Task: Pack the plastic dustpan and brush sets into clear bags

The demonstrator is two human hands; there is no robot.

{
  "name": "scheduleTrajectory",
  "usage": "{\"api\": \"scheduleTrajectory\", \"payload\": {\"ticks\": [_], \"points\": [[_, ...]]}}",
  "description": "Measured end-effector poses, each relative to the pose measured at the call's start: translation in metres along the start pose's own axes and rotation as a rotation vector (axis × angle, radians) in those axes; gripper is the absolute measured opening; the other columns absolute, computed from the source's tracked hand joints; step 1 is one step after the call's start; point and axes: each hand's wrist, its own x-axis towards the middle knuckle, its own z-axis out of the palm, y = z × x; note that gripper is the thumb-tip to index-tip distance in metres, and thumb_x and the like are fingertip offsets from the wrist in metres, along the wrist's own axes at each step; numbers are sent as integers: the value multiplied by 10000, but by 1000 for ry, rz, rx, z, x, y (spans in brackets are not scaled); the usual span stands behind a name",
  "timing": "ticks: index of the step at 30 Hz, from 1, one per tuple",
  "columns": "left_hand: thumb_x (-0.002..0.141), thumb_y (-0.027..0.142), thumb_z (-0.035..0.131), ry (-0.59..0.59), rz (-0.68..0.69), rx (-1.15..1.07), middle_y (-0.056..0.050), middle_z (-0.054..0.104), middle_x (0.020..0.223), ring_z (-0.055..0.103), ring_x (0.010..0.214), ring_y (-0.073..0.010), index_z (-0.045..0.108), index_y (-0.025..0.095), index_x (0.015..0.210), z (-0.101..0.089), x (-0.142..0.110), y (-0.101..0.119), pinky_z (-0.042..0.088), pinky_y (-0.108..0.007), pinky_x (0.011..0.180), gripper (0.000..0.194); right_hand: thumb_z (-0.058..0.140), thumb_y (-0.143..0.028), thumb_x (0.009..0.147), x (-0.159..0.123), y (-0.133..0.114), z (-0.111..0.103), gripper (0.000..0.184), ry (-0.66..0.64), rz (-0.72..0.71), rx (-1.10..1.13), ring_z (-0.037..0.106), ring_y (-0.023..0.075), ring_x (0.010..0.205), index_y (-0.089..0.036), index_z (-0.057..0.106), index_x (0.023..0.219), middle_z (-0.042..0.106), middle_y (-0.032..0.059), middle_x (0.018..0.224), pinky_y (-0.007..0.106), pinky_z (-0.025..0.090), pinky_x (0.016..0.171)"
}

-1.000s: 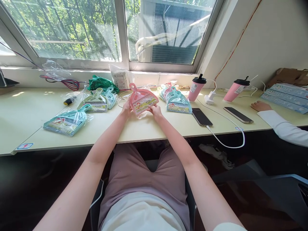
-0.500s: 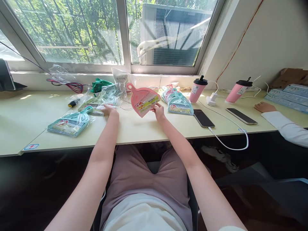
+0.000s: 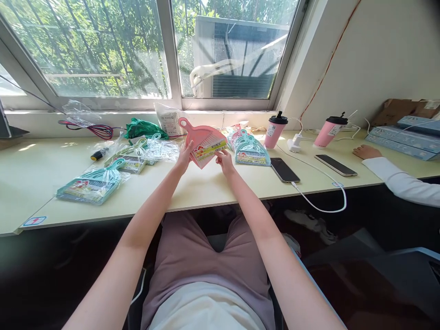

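Observation:
Above the table, a pink dustpan with a small brush and a printed label is held up between my two hands. My left hand grips its left edge, and my right hand pinches its lower right edge beside the label. To the left, a teal dustpan set in clear plastic lies on the table. Behind it is a green dustpan set, with crumpled clear wrapping near my left hand. Right of my hands, teal dustpan sets lie with a pink one partly hidden behind them.
Two pink cups with black lids and two phones stand or lie on the right, with a white cable hanging over the table edge. Another person's hand rests at far right near blue boxes. A green bag sits below the window.
My left hand has moved right from the wrapped sets and taken hold of the pink dustpan's left edge. My right hand still holds it. The view has shifted slightly.

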Motion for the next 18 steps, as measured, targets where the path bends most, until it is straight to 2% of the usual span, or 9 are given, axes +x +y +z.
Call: {"api": "scheduleTrajectory", "payload": {"ticks": [2, 6, 8, 10, 12, 14, 16, 18], "points": [[918, 376, 747, -22, -19, 70, -97, 768, 1108, 704, 1172, -316, 718, 239, 1111, -1, 3, -9, 575, -492, 1030, 238, 669, -167, 859, -1, -2, -2, 52, -8, 19, -73, 542, 39, 452, -194, 656, 901, 686, -56, 765, 188, 454, 542], [968, 399, 673, 85, 79, 89, -125, 771, 1083, 731, 1079, -286, 727, 199, 1036, -9, 10, -18, 552, -458, 1057, 218, 643, -173, 902, -4, -13, -15, 48, -16, 94, -266, 702, 83, 596, -182, 690, 903, 760, 3, 902, 191, 456, 575], [969, 390, 664, 118, 84, 100, -127, 771, 1051, 735, 1071, -287, 728, 194, 984, -10, 12, -21, 538, -461, 1073, 207, 642, -138, 892, -8, -20, -33, 76, -15, 145, -451, 699, 101, 589, -177, 702, 916, 771, 18, 883, 200, 434, 565], [962, 377, 663, 123, 62, 128, -115, 772, 986, 737, 1066, -297, 730, 201, 941, -8, 12, -25, 538, -479, 1069, 189, 626, -96, 878, -12, -30, -55, 169, -15, 171, -770, 659, 127, 532, -162, 726, 996, 768, 32, 822, 234, 439, 567], [947, 372, 673, 95, 36, 148, -99, 768, 899, 738, 1039, -309, 735, 207, 895, -7, 12, -29, 547, -491, 1047, 184, 642, -96, 870, -19, -41, -75, 344, -30, 134, -1131, 692, 193, 586, -161, 716, 1200, 783, 56, 831, 289, 508, 648], [930, 375, 689, 51, 32, 157, -89, 757, 832, 736, 984, -310, 741, 202, 847, -5, 10, -34, 554, -478, 1015, 199, 640, -97, 892, -29, -54, -86, 507, -13, 45, -1465, 760, 270, 801, -156, 629, 1396, 798, 124, 976, 346, 548, 792], [928, 384, 691, 20, 42, 171, -90, 751, 807, 729, 916, -298, 748, 192, 814, -4, 8, -39, 555, -456, 978, 231, 624, -89, 918, -40, -65, -83, 592, 49, -67, -1721, 755, 336, 1024, -140, 536, 1501, 755, 211, 1176, 398, 541, 894], [935, 398, 686, 0, 50, 199, -93, 749, 806, 718, 868, -282, 753, 185, 797, -3, 4, -44, 549, -435, 945, 261, 593, -108, 957, -49, -69, -66, 572, 116, -192, -1829, 733, 359, 1103, -143, 504, 1521, 676, 259, 1326, 417, 535, 907]]}}
